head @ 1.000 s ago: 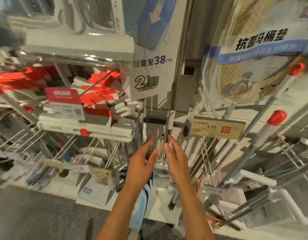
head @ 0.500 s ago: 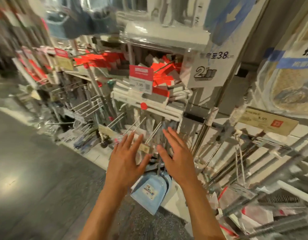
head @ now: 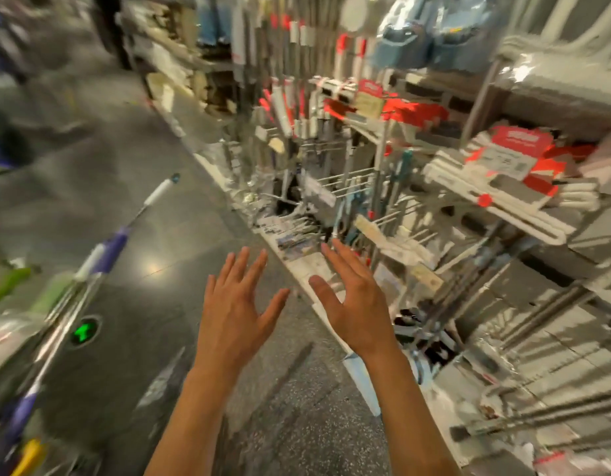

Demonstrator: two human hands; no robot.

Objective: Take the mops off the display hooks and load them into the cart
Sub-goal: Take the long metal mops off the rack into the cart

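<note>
Now | left hand (head: pixel 233 312), right hand (head: pixel 354 300) spread, empty | shelves (head: pixel 434 207) motion-blurred

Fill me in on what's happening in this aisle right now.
A person stands in a shop aisle beside a display rack hung with mops and cleaning tools. Both hands are empty: the left hand and the right hand are held out with fingers spread, touching nothing. At the left edge, long handles, one with a purple grip, jut up from what may be the cart. The picture is blurred.

Flat mops (head: pixel 496 197), white heads with red labels, hang on the display hooks (head: pixel 397 219); metal-handled mops (head: pixel 524 317) lean just below them.
</note>
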